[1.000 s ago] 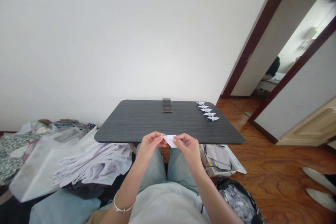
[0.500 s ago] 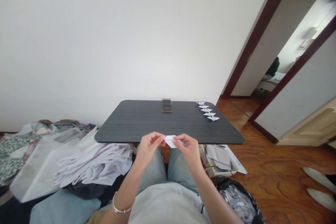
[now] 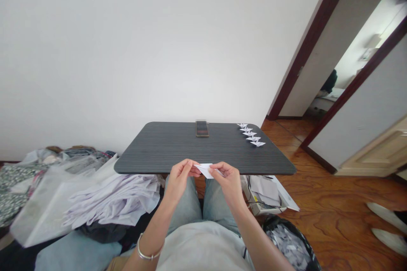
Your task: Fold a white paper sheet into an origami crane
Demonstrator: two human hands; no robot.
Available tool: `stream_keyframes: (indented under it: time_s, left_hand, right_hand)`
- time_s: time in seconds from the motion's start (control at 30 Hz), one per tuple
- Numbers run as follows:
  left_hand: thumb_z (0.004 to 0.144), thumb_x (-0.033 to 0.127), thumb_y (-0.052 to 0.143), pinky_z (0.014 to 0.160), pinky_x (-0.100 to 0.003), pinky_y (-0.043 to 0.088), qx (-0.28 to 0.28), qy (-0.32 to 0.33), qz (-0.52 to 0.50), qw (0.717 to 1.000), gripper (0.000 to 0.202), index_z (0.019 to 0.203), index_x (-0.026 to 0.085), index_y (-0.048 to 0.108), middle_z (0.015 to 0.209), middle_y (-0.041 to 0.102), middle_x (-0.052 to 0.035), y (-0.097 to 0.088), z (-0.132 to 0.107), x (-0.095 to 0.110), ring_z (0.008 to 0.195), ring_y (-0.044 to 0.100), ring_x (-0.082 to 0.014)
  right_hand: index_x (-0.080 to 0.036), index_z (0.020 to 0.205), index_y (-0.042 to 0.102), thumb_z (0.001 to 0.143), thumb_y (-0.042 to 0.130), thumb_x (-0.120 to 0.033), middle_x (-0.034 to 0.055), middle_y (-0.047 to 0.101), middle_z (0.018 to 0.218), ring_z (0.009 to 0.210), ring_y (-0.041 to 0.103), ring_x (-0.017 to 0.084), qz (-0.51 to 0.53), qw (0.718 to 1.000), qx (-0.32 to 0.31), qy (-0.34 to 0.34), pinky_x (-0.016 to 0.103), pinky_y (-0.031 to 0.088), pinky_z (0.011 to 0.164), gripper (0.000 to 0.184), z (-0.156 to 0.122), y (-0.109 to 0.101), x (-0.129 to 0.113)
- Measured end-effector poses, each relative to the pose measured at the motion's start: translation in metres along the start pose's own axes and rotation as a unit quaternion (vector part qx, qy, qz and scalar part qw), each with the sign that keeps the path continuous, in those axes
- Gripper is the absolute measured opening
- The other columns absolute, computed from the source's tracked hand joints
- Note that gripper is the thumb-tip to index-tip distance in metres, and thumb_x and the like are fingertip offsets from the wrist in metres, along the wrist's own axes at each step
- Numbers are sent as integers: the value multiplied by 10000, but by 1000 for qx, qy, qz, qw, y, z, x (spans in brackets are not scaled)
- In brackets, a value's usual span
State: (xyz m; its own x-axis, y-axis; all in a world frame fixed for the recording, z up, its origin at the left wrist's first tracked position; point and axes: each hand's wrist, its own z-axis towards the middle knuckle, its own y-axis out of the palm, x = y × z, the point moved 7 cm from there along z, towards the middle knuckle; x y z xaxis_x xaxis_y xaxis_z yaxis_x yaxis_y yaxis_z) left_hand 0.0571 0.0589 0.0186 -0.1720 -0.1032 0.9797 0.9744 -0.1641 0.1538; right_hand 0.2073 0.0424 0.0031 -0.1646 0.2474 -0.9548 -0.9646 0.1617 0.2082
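Observation:
Between my hands, at the near edge of the dark table (image 3: pixel 165 146), is a small folded white paper (image 3: pixel 205 170) with a point toward the left. My right hand (image 3: pixel 226 175) pinches its right side between thumb and fingers. The thumb and fingers of my left hand (image 3: pixel 183 174) are closed on the paper's left tip. Several folded white paper cranes (image 3: pixel 253 139) stand in a slanting row on the table's right side. At the far edge, in the middle, a phone-like dark rectangular object (image 3: pixel 202 128) leans.
Piled white cloth (image 3: pixel 117 199) and other clothes lie left of my legs. To the right, a box with papers (image 3: pixel 263 192) and a black-lined bin of paper scraps (image 3: pixel 291 243) stand on the wooden floor. A pair of light shoes (image 3: pixel 388 228) shows at far right.
My left fingers have shifted slightly left along the paper, so more of its pointed left end shows. My right hand keeps its pinch in nearly the same place.

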Motion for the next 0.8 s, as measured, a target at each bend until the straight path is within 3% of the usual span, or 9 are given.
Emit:
stream_keyframes:
  time_s: [0.1, 0.23, 0.4, 0.8]
  left_hand:
    - [765, 483, 566, 614, -259, 502, 13, -6, -16, 1000, 375, 754, 121, 665, 670, 665, -59, -3, 0, 0, 644, 620, -159]
    - [707, 372, 668, 589, -226, 470, -26, 7, 43, 999, 240, 707, 132, 656, 654, 651, -25, 3, 1, 1, 623, 588, -134]
    - [724, 300, 651, 566, -209, 430, -39, 27, 109, 993, 167, 705, 134, 656, 627, 641, -13, 6, 1, 5, 584, 555, -118]
    - [762, 300, 583, 563, -213, 428, -36, 41, 175, 983, 171, 720, 138, 618, 655, 619, -16, 8, 0, 9, 592, 556, -127]
  right_hand:
    - [-171, 657, 680, 645, 721, -265, 22, 688, 634, 576, 590, 154, 3, 1000, 1, 0, 263, 433, 571, 104, 0, -1, 1]
    - [-175, 657, 679, 645, 723, -255, 18, 688, 631, 577, 592, 154, 10, 1000, -9, 3, 264, 435, 576, 92, -1, 2, 0]
    - [-177, 663, 675, 645, 723, -240, 11, 676, 614, 573, 587, 149, 21, 1000, -17, 9, 264, 436, 583, 82, -2, 6, 0]
    - [-169, 692, 642, 672, 705, -255, 7, 654, 627, 568, 574, 142, -18, 1000, -19, -14, 243, 420, 547, 109, -4, 7, -3]
